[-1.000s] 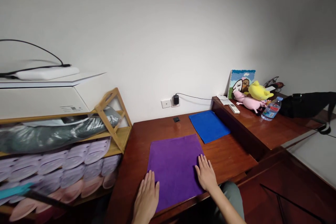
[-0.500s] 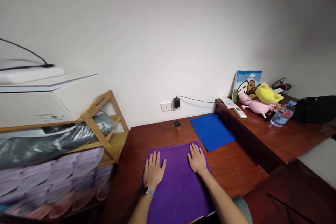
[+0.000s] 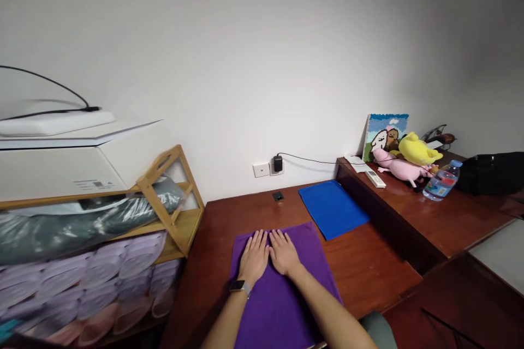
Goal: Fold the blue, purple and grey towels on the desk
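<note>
A purple cloth [image 3: 270,311] lies spread on the reddish-brown wooden desk [image 3: 216,229]. My left hand [image 3: 254,258] rests flat on it near its far edge, fingers stretched forward, a watch [image 3: 240,286] on the wrist. Right beside it, my right hand [image 3: 284,253] also presses flat on the cloth, with the two thumbs close together. Neither hand grips anything. Behind and to the right lies a blue cloth [image 3: 333,208], flat on the desk and apart from both hands.
A wooden rack [image 3: 180,218] holding a white box [image 3: 61,169] and lilac slippers [image 3: 139,253] stands left. On the raised ledge at right are a remote [image 3: 375,179], plush toys [image 3: 399,166] and a water bottle [image 3: 443,182]. A black plug [image 3: 278,163] sits in the wall socket.
My hands have slid inward over the purple cloth, from near its two sides to side by side in the middle. The view has shifted slightly.
</note>
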The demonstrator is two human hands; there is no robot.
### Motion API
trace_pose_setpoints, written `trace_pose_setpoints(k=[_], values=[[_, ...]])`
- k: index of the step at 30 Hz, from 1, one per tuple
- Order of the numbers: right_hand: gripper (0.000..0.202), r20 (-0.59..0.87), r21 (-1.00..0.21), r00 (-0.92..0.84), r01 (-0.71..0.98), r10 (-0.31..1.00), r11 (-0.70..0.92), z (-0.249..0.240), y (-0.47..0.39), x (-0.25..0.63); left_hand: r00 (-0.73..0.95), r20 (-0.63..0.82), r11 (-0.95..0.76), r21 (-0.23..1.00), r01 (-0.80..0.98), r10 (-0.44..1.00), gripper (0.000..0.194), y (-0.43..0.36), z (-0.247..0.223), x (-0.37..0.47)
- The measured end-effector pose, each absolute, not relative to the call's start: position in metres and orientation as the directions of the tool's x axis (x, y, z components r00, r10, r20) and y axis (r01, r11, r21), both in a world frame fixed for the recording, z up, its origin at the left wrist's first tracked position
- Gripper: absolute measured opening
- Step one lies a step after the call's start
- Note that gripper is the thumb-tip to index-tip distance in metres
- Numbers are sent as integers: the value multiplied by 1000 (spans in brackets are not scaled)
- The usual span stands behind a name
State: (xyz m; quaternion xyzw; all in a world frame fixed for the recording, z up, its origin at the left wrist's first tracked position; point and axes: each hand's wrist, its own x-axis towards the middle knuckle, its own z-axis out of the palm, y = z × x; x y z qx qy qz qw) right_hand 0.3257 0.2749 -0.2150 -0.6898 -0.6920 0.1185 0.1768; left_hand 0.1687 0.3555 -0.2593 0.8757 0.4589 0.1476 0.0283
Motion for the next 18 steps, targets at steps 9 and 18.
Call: trace_pose_setpoints(k=[9,18], values=[[68,-6,-298,329,901,944,-316,-233,273,414,379,143,-401,187,897,914,81,393,-270,114],[62,214,-364,234,920,948,-145,-234,230,375,419,411,-520,172,837,810,71,335,-262,125]])
